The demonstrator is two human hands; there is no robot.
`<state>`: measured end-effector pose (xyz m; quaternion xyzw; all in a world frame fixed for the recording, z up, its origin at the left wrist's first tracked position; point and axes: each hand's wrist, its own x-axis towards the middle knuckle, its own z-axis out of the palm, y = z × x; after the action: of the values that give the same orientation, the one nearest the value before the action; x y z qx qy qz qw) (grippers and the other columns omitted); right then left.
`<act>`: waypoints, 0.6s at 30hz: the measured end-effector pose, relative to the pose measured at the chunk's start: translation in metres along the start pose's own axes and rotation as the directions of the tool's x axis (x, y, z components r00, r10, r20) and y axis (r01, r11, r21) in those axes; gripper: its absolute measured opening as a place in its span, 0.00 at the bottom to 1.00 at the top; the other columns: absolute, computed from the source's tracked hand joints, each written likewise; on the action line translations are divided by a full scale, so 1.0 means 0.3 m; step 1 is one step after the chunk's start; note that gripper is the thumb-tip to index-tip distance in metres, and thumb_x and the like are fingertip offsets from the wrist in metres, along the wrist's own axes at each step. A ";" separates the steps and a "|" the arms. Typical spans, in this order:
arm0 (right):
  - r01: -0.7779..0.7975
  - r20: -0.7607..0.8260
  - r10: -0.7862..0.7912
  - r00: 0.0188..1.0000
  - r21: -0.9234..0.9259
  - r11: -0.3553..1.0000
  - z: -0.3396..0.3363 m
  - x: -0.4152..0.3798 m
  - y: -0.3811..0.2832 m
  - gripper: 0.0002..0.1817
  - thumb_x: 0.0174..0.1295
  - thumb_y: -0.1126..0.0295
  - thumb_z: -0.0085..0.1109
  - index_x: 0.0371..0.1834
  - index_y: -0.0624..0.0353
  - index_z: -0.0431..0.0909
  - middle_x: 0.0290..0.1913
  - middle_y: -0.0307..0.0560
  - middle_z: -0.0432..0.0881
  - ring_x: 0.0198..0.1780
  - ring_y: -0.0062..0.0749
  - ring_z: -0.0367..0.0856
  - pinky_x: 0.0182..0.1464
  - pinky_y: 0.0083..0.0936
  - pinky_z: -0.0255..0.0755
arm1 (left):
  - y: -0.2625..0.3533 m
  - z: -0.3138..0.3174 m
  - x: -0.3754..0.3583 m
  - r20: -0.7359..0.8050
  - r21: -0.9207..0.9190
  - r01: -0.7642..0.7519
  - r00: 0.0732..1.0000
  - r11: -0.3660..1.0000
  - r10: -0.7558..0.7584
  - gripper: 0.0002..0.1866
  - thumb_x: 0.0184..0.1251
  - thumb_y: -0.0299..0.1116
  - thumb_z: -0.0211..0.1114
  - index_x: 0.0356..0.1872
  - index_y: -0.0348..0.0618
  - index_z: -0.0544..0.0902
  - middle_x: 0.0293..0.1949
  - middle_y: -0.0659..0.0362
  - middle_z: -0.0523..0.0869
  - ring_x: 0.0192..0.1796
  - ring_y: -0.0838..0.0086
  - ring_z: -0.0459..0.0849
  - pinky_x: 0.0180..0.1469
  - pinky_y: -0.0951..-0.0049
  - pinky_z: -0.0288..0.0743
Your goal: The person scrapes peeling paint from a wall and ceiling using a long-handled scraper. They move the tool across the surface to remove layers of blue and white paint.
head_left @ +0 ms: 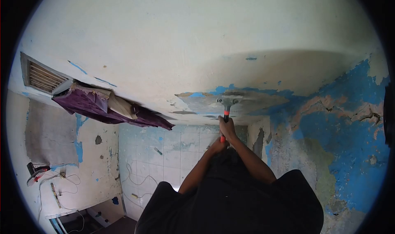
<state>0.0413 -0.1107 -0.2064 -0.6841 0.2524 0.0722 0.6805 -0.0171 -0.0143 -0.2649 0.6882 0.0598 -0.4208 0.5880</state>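
A scraper with a wide grey head and a black and red handle is held in both my hands. Its blade edge is up against the wall, over a grey patch with flaking blue paint along its top. My right hand wraps round the middle of the handle. Lower down, my left hand is closed near the red handle end, its fingers partly hidden.
Purple cloth hangs on the wall to the left, below a slatted vent. At right stands a peeling blue wall. A cable lies on the tiled floor. A black and red device and wires are on the left wall.
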 end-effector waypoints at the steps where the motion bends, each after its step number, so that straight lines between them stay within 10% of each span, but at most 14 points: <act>1: -0.009 0.007 0.009 1.000 -0.009 1.000 -0.010 -0.043 -0.055 0.23 0.62 0.59 0.50 0.10 0.55 0.63 0.07 0.37 0.63 0.07 0.24 0.63 0.11 0.26 0.57 | -0.029 0.003 0.022 0.018 -0.015 -0.087 0.996 0.996 0.088 0.11 0.49 0.32 0.59 0.27 0.32 0.76 0.21 0.57 0.78 0.22 0.74 0.75 0.24 0.69 0.68; 3: -0.010 0.000 0.010 1.000 -0.020 1.000 -0.017 -0.042 -0.066 0.23 0.61 0.58 0.52 0.11 0.58 0.65 0.07 0.38 0.65 0.08 0.25 0.66 0.12 0.28 0.59 | -0.109 0.024 0.025 0.057 -0.051 -0.242 0.968 0.969 0.245 0.10 0.48 0.31 0.59 0.26 0.32 0.77 0.21 0.57 0.78 0.23 0.74 0.76 0.24 0.70 0.68; 6: -0.039 0.017 0.038 0.999 0.020 0.999 -0.012 -0.012 0.023 0.24 0.59 0.56 0.55 0.13 0.63 0.68 0.09 0.41 0.68 0.11 0.28 0.70 0.14 0.31 0.60 | -0.088 0.002 0.025 0.085 0.088 -0.046 0.996 0.995 0.039 0.09 0.48 0.31 0.60 0.24 0.33 0.77 0.21 0.58 0.78 0.24 0.75 0.76 0.25 0.70 0.68; 18: -0.110 0.119 0.093 0.989 0.150 0.983 -0.018 -0.073 -0.106 0.24 0.61 0.58 0.53 0.11 0.58 0.64 0.08 0.36 0.64 0.08 0.24 0.65 0.11 0.26 0.57 | -0.012 -0.011 -0.037 -0.009 0.030 -0.051 0.999 0.998 0.052 0.09 0.48 0.33 0.59 0.23 0.35 0.77 0.18 0.57 0.77 0.20 0.72 0.75 0.23 0.69 0.68</act>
<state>0.0353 -0.1121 -0.1678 -0.6100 0.2533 0.1250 0.7404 -0.0245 -0.0058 -0.2606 0.7002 0.0387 -0.4029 0.5881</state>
